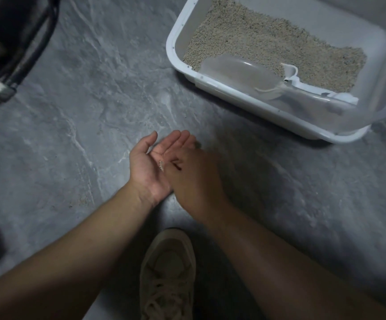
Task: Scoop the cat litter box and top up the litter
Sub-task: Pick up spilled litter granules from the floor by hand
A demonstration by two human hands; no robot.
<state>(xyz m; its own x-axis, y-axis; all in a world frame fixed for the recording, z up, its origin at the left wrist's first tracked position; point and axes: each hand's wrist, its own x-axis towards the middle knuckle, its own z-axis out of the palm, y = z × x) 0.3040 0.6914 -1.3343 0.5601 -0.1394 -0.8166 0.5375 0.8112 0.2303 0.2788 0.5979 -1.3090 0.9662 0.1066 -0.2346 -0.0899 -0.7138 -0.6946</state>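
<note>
A white litter box [231, 93] stands on the grey floor at the upper right, with beige litter [275, 47] piled toward its far side. A translucent scoop [240, 70] lies inside along the near wall. My left hand [152, 165] lies palm up near the floor, fingers straight, with a few litter grains [161, 166] on the palm. My right hand [194, 179] is palm down, blurred, its fingers over the edge of the left palm. Its fingertips are hidden, so a pinch cannot be told.
Grey marbled floor [90, 93] with scattered litter grains [81, 199] lies all around. Black cables with a plug [0, 93] run at the upper left. My beige shoe [168, 273] is at the bottom centre.
</note>
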